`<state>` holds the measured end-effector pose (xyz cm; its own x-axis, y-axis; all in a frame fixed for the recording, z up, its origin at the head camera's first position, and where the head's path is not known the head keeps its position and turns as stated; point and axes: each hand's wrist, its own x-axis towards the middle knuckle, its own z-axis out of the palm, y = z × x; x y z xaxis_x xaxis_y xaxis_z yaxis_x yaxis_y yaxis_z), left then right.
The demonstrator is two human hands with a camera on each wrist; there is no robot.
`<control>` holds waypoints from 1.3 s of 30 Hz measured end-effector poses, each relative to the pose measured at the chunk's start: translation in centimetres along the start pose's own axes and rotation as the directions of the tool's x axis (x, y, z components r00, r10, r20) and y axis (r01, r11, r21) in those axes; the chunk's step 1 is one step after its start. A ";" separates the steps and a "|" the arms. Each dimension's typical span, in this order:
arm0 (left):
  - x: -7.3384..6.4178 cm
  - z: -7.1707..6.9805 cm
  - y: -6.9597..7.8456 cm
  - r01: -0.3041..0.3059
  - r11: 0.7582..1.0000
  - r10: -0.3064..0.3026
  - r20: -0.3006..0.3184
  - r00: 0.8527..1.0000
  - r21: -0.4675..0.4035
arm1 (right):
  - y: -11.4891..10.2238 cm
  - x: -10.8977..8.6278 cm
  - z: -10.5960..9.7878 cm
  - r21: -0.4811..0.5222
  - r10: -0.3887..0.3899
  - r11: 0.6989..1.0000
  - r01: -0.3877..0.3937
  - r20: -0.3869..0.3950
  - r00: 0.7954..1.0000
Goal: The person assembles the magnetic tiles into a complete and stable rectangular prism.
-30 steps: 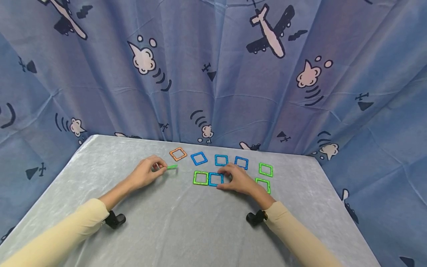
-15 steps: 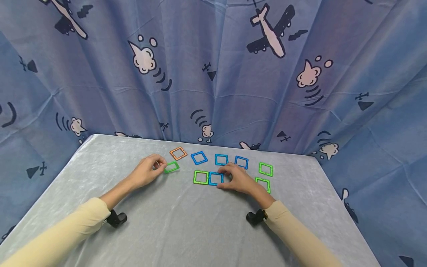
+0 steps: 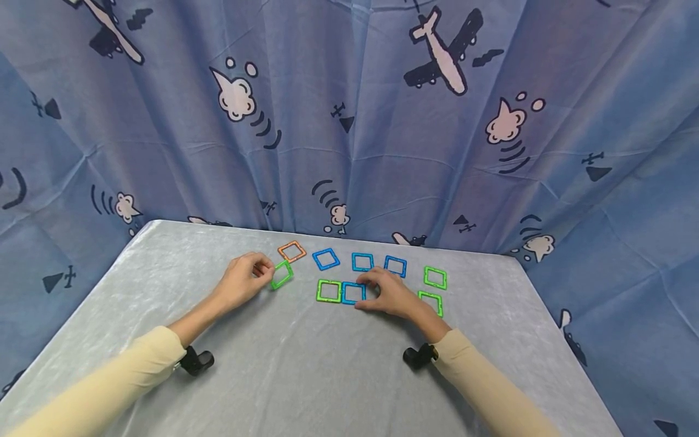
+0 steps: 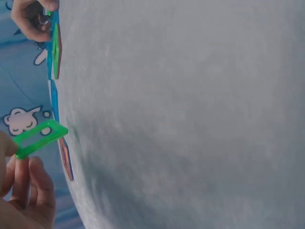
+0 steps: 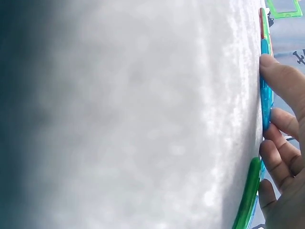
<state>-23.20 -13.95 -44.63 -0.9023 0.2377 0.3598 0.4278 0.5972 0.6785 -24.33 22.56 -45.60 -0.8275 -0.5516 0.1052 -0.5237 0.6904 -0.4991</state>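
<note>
Since one second ago, has turned, pinched in the left hand (image 3: 243, 280), a translucent green square plastic frame (image 4: 42, 142) from edge-on to nearly face-on; seemingly being aligned. Over soft, mottled grey cloth (image 3: 306, 376), grips with the right hand (image 3: 389, 294) a glossy blue square plastic frame (image 5: 265, 95), touching at nine o'clock a lime-green square plastic frame (image 3: 329, 301). Keeps the pinched one at ten o'clock from this pair.

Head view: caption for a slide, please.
Left hand holds a green frame; right hand grips a blue frame on the table.
</note>
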 end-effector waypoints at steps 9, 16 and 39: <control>0.1 0.7 0.7 0.033 0.999 -0.034 -0.037 0.999 -0.029 | 0.1 0.0 0.0 0.005 0.010 1.000 -0.011 0.006 1.000; 0.1 1.1 1.0 0.040 0.998 -0.043 -0.038 0.998 -0.057 | 0.1 0.0 0.0 0.014 0.010 1.000 -0.011 0.004 1.000; 0.4 3.0 2.5 0.134 0.973 -0.147 -0.059 0.987 -0.187 | 0.1 0.0 0.0 0.010 -0.006 1.000 0.006 -0.006 1.000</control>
<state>-22.67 -10.07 -44.66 -0.9507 0.1012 0.2931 0.3054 0.4699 0.8282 -24.35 22.61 -45.66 -0.8253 -0.5531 0.1135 -0.5268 0.6820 -0.5072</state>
